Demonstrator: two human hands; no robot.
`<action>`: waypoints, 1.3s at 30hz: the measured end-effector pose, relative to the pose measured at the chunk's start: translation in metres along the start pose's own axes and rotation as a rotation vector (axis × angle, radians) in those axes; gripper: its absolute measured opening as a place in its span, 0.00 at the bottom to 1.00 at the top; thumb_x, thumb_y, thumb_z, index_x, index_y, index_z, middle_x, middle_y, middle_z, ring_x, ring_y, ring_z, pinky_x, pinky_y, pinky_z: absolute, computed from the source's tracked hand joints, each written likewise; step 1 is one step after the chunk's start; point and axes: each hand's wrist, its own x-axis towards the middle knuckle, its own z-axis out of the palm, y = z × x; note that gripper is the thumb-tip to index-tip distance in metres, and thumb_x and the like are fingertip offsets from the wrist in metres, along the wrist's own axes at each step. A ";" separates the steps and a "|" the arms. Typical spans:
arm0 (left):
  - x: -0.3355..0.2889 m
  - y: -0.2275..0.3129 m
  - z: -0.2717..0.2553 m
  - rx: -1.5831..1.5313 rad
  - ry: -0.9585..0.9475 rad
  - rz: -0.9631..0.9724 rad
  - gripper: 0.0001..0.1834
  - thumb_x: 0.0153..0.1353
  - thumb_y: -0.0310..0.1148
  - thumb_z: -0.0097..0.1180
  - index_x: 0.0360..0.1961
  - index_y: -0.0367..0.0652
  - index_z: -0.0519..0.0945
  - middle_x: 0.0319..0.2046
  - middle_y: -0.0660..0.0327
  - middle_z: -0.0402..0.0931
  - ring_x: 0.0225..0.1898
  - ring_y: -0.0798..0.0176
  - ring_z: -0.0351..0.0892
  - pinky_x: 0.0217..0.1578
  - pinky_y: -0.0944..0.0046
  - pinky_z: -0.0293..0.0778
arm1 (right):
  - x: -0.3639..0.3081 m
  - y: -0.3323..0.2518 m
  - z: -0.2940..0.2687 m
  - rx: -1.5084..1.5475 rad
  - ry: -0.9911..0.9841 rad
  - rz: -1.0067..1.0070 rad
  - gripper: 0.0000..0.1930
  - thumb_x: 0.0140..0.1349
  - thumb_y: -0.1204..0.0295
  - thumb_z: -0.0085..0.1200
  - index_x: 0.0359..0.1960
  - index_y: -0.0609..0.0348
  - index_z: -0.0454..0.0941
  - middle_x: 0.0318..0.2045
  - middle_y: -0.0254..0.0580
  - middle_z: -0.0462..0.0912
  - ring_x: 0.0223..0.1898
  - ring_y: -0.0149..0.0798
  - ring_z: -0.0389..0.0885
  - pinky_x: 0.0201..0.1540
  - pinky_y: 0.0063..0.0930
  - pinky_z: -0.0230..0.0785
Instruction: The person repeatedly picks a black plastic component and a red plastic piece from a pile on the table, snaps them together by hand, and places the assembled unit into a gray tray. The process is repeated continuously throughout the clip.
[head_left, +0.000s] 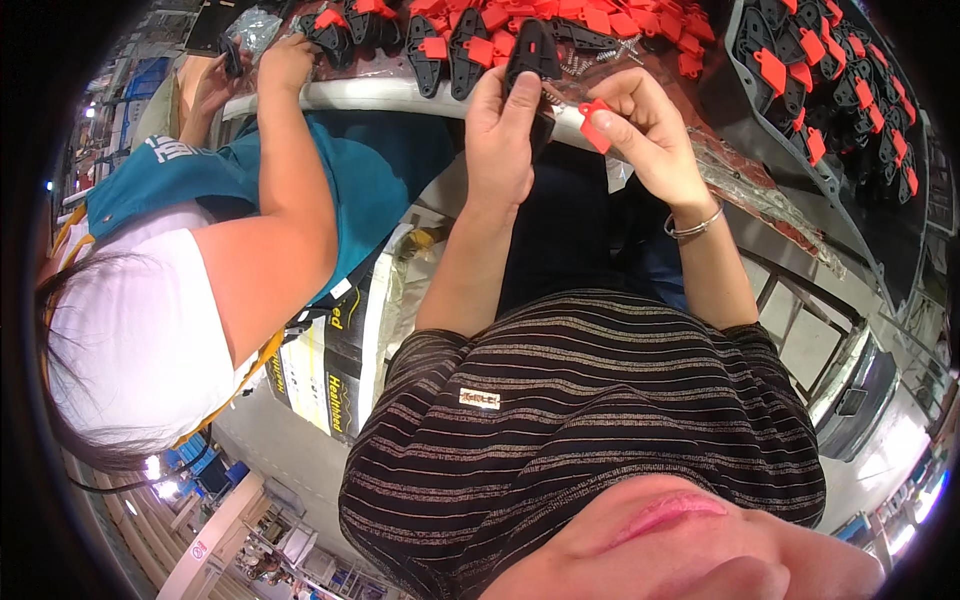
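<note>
Upright in my left hand is a black plastic part, gripped between thumb and fingers. A small metal spring shows at its right side; what it is fixed to, I cannot make out. Close by on the right, my right hand pinches a red plastic tab between thumb and forefinger. The tab is apart from the black part. Beyond my hands lie a heap of loose red tabs and several loose springs. Black parts with red tabs lie to the left.
A large grey bin at right holds many black parts with red tabs. The table has a pale rounded front edge. At left, a co-worker's hand works near black parts and a clear plastic bag. Cartons stand between us.
</note>
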 end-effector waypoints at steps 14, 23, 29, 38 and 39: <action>-0.009 -0.013 0.015 0.030 -0.132 -0.075 0.13 0.68 0.35 0.47 0.49 0.39 0.69 0.35 0.65 0.73 0.32 0.76 0.72 0.30 0.76 0.71 | 0.004 0.011 0.000 -0.040 0.080 -0.084 0.15 0.62 0.74 0.54 0.46 0.62 0.64 0.27 0.29 0.70 0.27 0.21 0.66 0.30 0.14 0.62; -0.022 -0.025 0.024 0.111 -0.275 -0.103 0.25 0.63 0.26 0.50 0.59 0.32 0.59 0.47 0.60 0.68 0.47 0.71 0.68 0.49 0.71 0.66 | 0.022 -0.018 0.023 0.697 0.329 -0.020 0.18 0.55 0.69 0.53 0.46 0.64 0.69 0.38 0.51 0.74 0.39 0.48 0.75 0.43 0.36 0.70; -0.026 -0.027 0.021 0.179 -0.327 -0.116 0.35 0.64 0.30 0.49 0.68 0.44 0.46 0.41 0.66 0.69 0.31 0.77 0.67 0.27 0.76 0.65 | 0.022 -0.004 0.015 0.252 0.232 -0.028 0.22 0.67 0.56 0.40 0.52 0.62 0.68 0.39 0.40 0.74 0.37 0.29 0.75 0.44 0.23 0.71; -0.029 -0.026 0.019 0.083 -0.270 -0.140 0.30 0.64 0.32 0.49 0.64 0.40 0.53 0.38 0.66 0.69 0.29 0.76 0.67 0.26 0.76 0.64 | 0.021 0.012 0.014 0.453 0.254 0.062 0.21 0.70 0.56 0.34 0.48 0.62 0.68 0.37 0.40 0.75 0.37 0.33 0.76 0.45 0.27 0.71; -0.027 -0.020 0.021 0.042 -0.273 -0.181 0.28 0.64 0.32 0.50 0.62 0.40 0.55 0.36 0.66 0.69 0.28 0.76 0.67 0.26 0.76 0.64 | 0.021 0.009 0.019 0.445 0.284 0.040 0.21 0.70 0.55 0.34 0.48 0.62 0.68 0.37 0.40 0.75 0.37 0.33 0.77 0.45 0.27 0.71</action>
